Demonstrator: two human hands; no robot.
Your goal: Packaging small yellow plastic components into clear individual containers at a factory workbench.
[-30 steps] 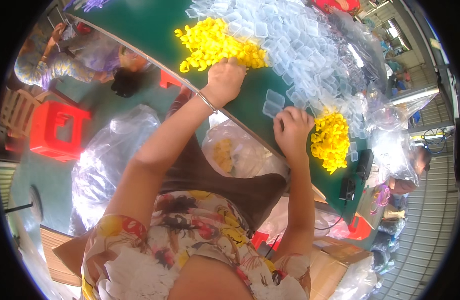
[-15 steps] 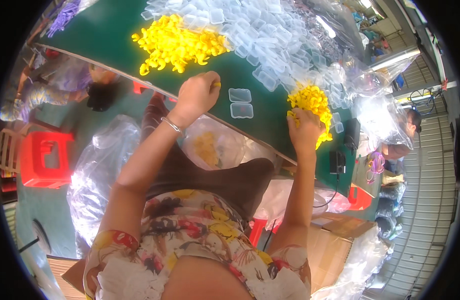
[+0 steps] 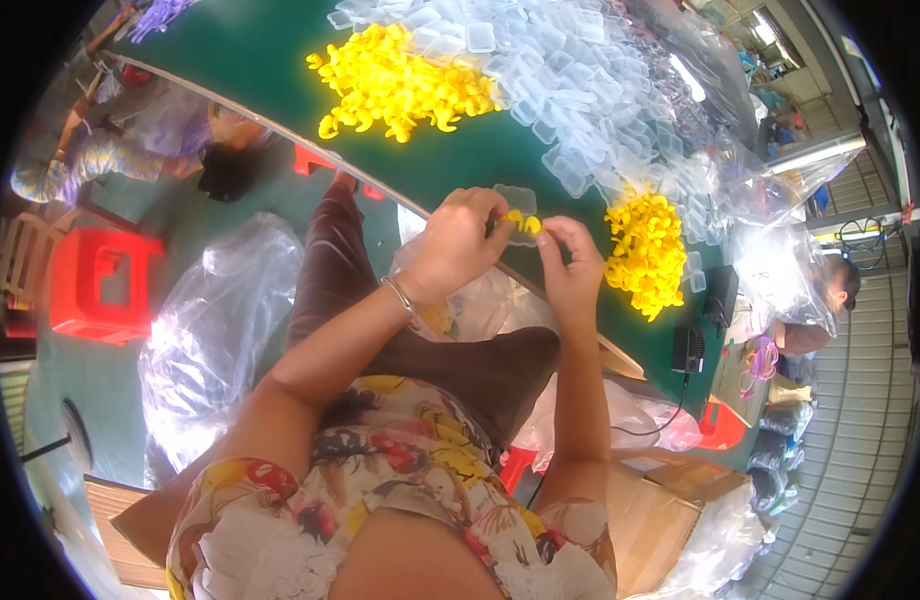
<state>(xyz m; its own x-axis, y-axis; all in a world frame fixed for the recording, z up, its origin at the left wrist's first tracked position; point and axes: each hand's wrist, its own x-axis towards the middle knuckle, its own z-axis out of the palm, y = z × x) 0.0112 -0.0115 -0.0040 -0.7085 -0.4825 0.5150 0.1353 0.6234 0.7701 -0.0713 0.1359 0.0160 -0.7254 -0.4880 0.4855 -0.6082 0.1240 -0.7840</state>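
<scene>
Over the table's front edge my hands are close together, with a few small curved yellow pieces [image 3: 522, 220] between their fingertips. My left hand [image 3: 458, 245] pinches them from the left, its fingers curled. From the right, my right hand [image 3: 574, 262] grips a yellow piece between thumb and finger. Just behind the fingers, a clear shallow plastic box [image 3: 513, 194] lies on the green table [image 3: 280, 95], partly hidden. A large heap of yellow pieces [image 3: 400, 85] lies beyond my left hand. A smaller yellow heap [image 3: 645, 255] is right of my right hand.
A wide pile of clear plastic boxes [image 3: 570, 75] covers the far part of the table. Two black adapters [image 3: 688, 348] sit at the right end, one with a cable. Left are a red stool [image 3: 100, 285] and a clear plastic bag [image 3: 215, 340]; a cardboard box [image 3: 640, 525] stands lower right.
Both hands have come together from the two yellow heaps, my left moving right and my right moving left. Yellow pieces now show between them, in front of the clear boxes.
</scene>
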